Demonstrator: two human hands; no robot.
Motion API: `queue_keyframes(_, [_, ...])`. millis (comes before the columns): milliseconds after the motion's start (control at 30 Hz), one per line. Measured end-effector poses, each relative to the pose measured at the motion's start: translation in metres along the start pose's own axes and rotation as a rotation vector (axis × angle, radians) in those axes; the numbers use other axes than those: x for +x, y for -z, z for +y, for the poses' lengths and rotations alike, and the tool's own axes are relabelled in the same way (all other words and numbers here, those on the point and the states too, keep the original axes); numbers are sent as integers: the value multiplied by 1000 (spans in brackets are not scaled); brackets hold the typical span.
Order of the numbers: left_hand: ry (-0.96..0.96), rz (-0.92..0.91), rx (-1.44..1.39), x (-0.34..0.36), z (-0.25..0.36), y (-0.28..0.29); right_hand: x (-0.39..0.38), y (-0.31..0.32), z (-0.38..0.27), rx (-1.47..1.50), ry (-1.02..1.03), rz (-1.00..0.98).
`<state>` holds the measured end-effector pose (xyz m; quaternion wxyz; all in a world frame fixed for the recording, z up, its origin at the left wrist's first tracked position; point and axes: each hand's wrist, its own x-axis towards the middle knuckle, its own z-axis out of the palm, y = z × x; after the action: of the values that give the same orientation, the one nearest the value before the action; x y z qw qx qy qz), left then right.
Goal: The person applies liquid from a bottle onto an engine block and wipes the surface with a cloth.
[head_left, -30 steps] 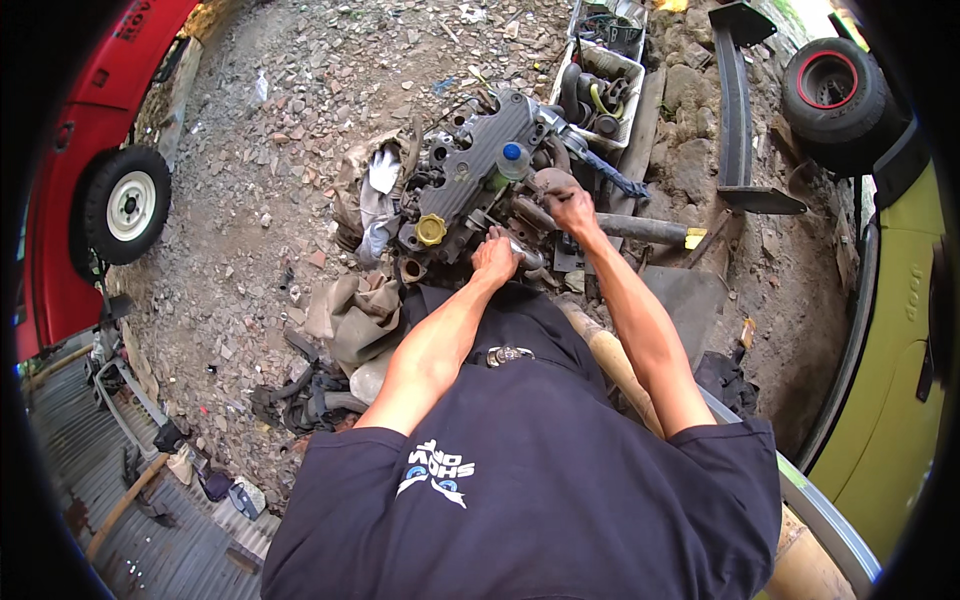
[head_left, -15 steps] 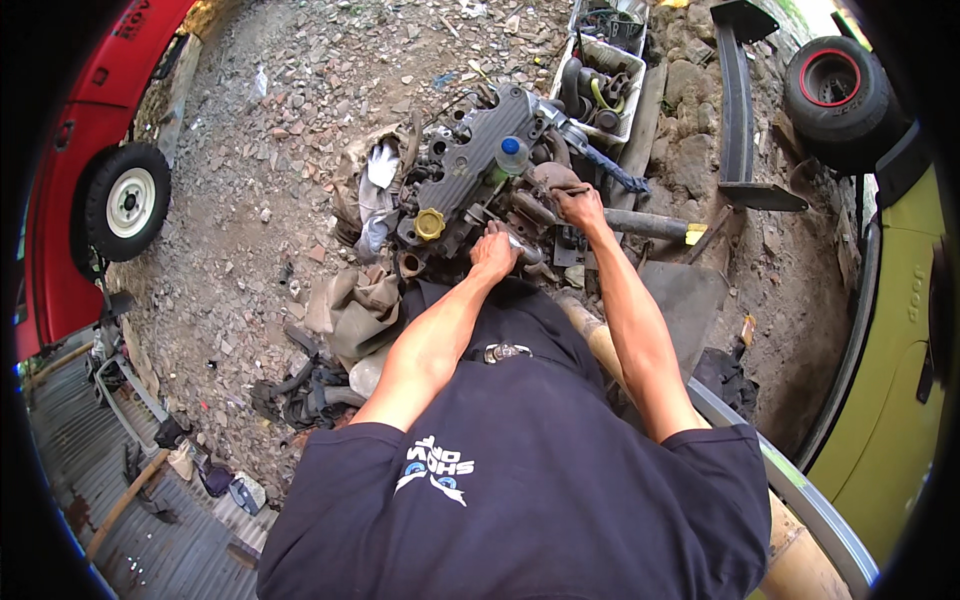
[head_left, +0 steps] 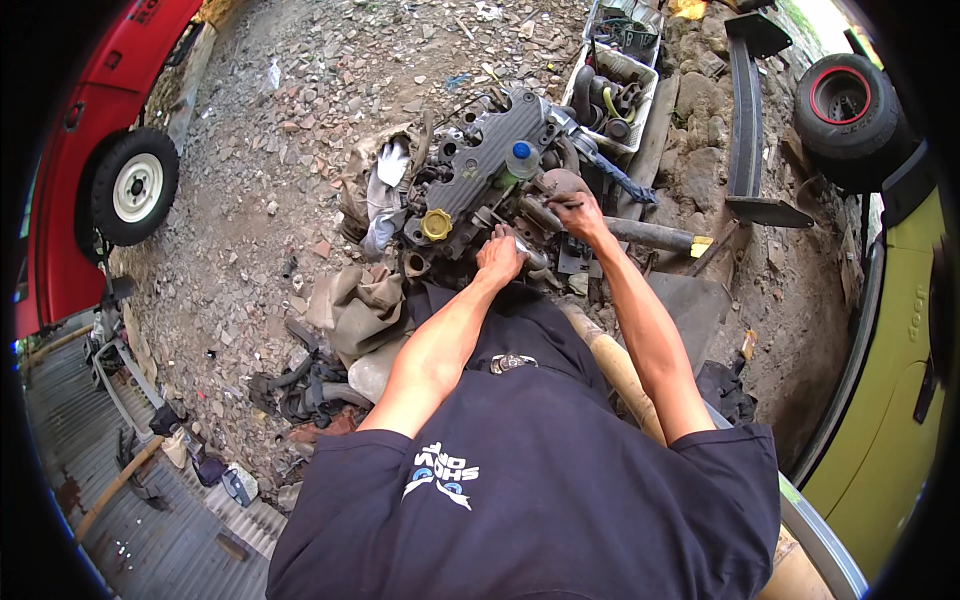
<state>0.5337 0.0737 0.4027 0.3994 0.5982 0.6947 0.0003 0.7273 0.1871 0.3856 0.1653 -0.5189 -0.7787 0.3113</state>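
Note:
A dirty engine (head_left: pixel 480 165) with a ribbed grey cover lies on the ground in front of me. It has a yellow oil cap (head_left: pixel 436 225) at its near left end. A clear bottle with a blue cap (head_left: pixel 521 151) stands on or against its right side. My left hand (head_left: pixel 500 257) is closed at the engine's near side, beside a silvery metal part (head_left: pixel 532 256); its fingertips are partly hidden. My right hand (head_left: pixel 580 215) is closed in a pinch next to a rusty rounded housing (head_left: pixel 566 183). Whatever lies between its fingers is too small to make out.
White crates (head_left: pixel 628 85) of parts stand beyond the engine. A dark pipe (head_left: pixel 650 235) extends rightward. Rags and a pale glove (head_left: pixel 391 163) lie left of it. A bamboo pole (head_left: pixel 615 365) runs by my right side. Red and green vehicles (head_left: pixel 875 370) flank the gravel.
My right hand has drawn its fingers together near the rusty housing, where they lay more spread over it before. My left hand keeps its place on the engine. The whole view has shifted slightly.

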Motion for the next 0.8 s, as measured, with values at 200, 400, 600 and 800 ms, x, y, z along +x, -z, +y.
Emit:
queue_keyframes(200, [-2, 37, -46, -7, 3, -3, -6, -15, 6, -98, 105, 153])
queue_keyframes(400, [0, 102, -48, -8, -1, -7, -4, -10, -22, -54, -41, -1])
queue_keyframes(600, [-14, 97, -75, -8, 0, -4, -2, -14, -4, -299, 107, 111])
queue_keyframes(800, [-27, 109, -82, -6, -6, -9, -1, -7, -12, -97, 160, 74])
